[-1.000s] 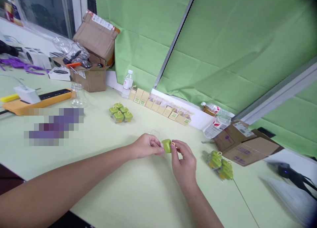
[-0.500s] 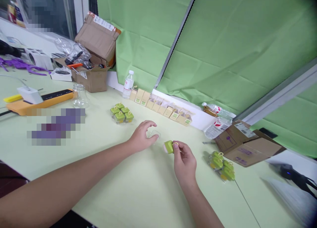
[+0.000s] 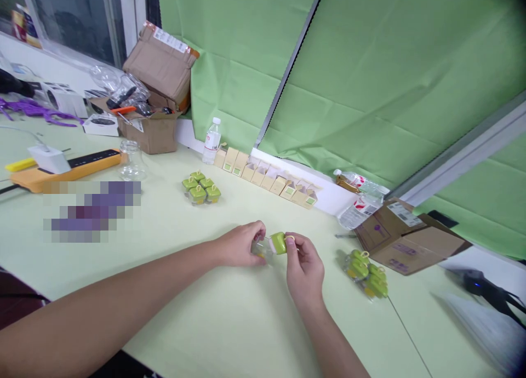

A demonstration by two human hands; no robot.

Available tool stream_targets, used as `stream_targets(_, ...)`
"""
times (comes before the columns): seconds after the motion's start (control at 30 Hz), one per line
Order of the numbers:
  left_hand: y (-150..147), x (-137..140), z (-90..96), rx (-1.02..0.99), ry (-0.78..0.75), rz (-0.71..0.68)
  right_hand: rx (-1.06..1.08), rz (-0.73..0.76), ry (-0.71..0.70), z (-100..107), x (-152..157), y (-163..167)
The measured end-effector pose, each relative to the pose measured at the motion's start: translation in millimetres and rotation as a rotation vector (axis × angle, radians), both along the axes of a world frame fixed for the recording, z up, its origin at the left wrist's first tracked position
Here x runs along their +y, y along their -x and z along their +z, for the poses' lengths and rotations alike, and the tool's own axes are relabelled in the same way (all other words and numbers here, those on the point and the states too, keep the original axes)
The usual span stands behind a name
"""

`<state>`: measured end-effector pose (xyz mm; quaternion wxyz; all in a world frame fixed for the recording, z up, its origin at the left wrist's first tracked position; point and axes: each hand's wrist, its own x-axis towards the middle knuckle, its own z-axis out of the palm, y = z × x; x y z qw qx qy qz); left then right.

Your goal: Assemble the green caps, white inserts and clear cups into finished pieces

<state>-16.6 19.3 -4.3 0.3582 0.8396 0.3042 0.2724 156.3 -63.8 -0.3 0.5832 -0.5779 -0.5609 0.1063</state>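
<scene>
Since half a second ago, the clear cup (image 3: pixel 260 250) has shifted toward the green lid (image 3: pixel 279 243), and the left hand (image 3: pixel 236 247) now grasps it between its fingers. With its fingers, the right hand (image 3: pixel 304 268) pinches the lid's yellow loop (image 3: pixel 290 238) just beside the cup. Five green-lidded containers (image 3: pixel 201 188) stand together on the table (image 3: pixel 230 318).

Left fingers (image 3: pixel 255 229) curled; right fingers (image 3: pixel 291 253) pinched; forearms (image 3: pixel 139 289) angled inward.

lid (image 3: pixel 278 243) right of cup (image 3: pixel 262 247) | small boxes (image 3: pixel 266 176) in row behind | bottle (image 3: pixel 211 141) left of boxes | carton (image 3: pixel 405 249) at right
</scene>
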Motion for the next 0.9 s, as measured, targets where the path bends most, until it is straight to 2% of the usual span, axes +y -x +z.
stream_targets(0.2,-2.2,-9.1,3.2,-0.029,0.001,-0.127,-0.12,0.03,0.011,4.7,-4.2,2.9)
stream_targets(0.37,-2.9,-7.0,-0.1,-0.074,0.021,-0.142,-0.26,0.17,0.109,4.0,-3.7,3.5)
stream_targets(0.67,-0.8,-3.5,-1.1,-0.08,0.062,-0.165,-0.456,0.208,0.105,11.3,-5.3,-5.4)
stream_targets(0.9,0.0,-4.8,-0.1,-0.103,0.088,-0.214,-0.523,0.304,0.234,12.0,-3.9,-7.2)
